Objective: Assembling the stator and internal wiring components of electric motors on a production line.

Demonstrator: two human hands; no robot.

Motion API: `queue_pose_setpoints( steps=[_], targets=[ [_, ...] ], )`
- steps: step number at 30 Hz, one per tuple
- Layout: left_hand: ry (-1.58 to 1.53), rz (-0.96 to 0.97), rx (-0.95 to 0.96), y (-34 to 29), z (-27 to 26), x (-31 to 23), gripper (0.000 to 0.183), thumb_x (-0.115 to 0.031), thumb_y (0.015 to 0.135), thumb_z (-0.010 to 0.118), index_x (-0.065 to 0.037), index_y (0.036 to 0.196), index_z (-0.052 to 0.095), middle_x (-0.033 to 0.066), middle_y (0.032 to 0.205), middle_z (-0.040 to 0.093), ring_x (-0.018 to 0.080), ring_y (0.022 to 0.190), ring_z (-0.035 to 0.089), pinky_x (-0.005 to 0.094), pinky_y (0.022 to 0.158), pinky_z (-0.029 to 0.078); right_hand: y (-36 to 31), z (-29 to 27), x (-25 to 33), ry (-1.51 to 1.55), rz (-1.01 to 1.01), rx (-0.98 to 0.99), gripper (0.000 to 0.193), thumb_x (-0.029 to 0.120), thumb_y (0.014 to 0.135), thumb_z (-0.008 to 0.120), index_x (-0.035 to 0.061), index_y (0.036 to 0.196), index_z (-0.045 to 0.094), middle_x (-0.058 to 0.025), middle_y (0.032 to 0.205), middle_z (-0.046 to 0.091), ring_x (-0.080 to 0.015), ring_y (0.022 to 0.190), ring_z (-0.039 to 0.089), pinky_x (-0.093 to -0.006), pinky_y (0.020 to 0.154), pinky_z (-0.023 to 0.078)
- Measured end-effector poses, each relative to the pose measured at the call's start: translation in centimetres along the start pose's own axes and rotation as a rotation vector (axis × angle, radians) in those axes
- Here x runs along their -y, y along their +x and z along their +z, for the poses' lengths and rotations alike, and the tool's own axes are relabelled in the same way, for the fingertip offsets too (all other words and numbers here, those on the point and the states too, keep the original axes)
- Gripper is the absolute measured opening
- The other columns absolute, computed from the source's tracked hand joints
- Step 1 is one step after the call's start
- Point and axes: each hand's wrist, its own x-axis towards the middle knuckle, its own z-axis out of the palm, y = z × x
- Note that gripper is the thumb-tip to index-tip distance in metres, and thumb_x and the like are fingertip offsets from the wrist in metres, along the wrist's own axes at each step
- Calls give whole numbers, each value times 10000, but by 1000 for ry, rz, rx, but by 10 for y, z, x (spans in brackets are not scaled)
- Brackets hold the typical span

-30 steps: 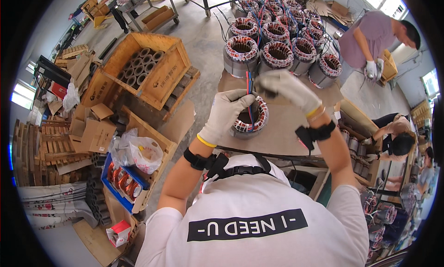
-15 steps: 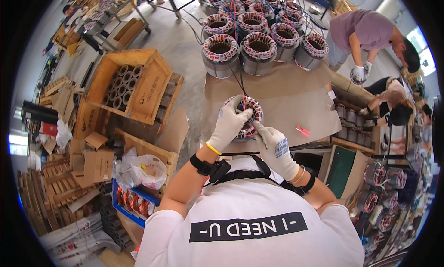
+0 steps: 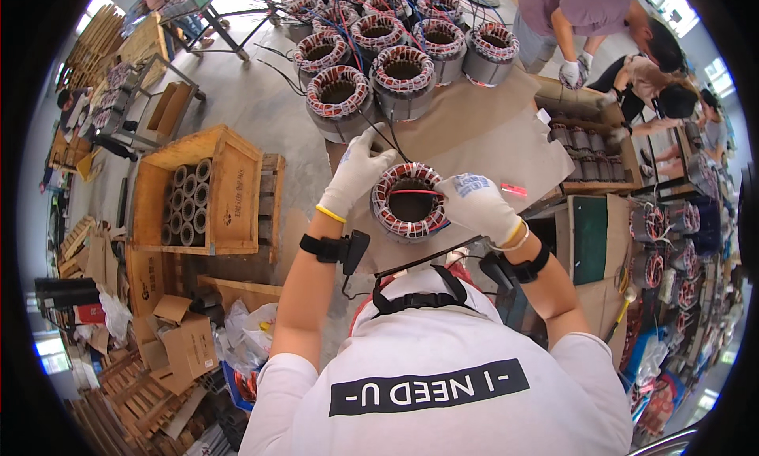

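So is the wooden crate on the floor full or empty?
Partly full: the wooden crate holds metal cylinders along its left side only; the rest shows bare wood.

From my remote seat, the packaging sits mostly on my left. A large open wooden crate (image 3: 229, 189) stands on the floor, packed with upright grey metal cylinders (image 3: 186, 205), a dark stamped mark on its inner wall. Below it, several flattened and folded brown cardboard boxes (image 3: 178, 337) lie in a loose heap, with a crumpled clear plastic bag (image 3: 253, 329) just beside them. Farther up on the left stands another open light wooden box (image 3: 170, 112). A black rectangular label with white lettering (image 3: 427, 386) runs across the back of the white shirt at the bottom.
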Motion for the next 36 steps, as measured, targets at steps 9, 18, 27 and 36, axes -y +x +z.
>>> queue_pose_setpoints(
  steps=[9,18,27,36],
  targets=[
    [-384,22,259,-12,1,-8,389,-47,878,598,5,1263,591,21,1006,655,67,873,571,237,819,478,-4,-26,38,-246,83,218,207,193,864,580,140,1017,710,-65,950,733,-253,874,713,-387,689,538],
    [-1151,-263,535,-39,-13,8,320,-160,955,565,20,1213,624,80,1022,694,80,831,610,227,807,492,-1,-24,32,-254,-19,34,186,167,820,546,94,894,701,-92,806,715,-258,770,708,-397,675,548],
    [-399,-73,424,-37,0,-21,231,-120,879,675,28,1054,701,46,921,705,110,851,625,269,802,506,7,-33,20,-278,-219,190,253,214,789,593,104,990,702,-92,910,726,-273,828,712,-411,693,554],
    [385,228,417,-24,12,-26,284,-389,755,710,-168,930,744,99,900,706,286,888,669,381,807,512,11,-29,11,-123,-96,147,285,219,843,563,77,1061,680,-123,930,720,-290,908,700,-415,818,545]
  ],
)
